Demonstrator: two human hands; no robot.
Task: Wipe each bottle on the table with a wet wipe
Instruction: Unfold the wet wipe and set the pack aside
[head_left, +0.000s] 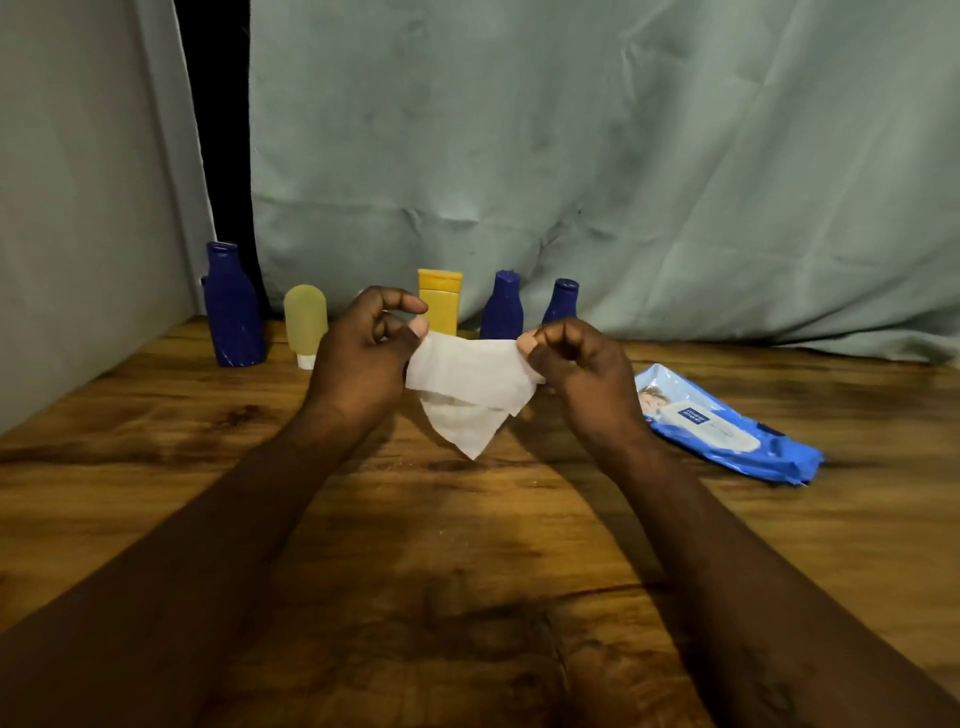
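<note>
Head view: a pale green cloth hangs as a backdrop behind a wood-grain table, with a dark gap in it at 11 o'clock.

Both forearms reach in from the near edge. The left hand and right hand meet above the middle of the table and hold the wipe between them, clear of the surface. Each hand pinches an upper corner between thumb and forefinger, with the other fingers curled loosely. Judging by the grip, the sheet is being spread open before any wiping.

The wipe's long axis is its top edge, pulled taut from 9 to 3 o'clock. The folded lower part hangs to a point at 6 o'clock, toward the table.

Five bottles stand upright in a row along the far edge, from 10 to 1 o'clock of the wipe:
- tall blue bottle
- pale tube, standing on its white cap
- yellow bottle
- middle blue bottle
- small blue bottle

None of them is touched, so the wiping looks not yet begun.

The pack lies flat at 4 o'clock of the right hand, within easy reach for a fresh sheet.
</note>
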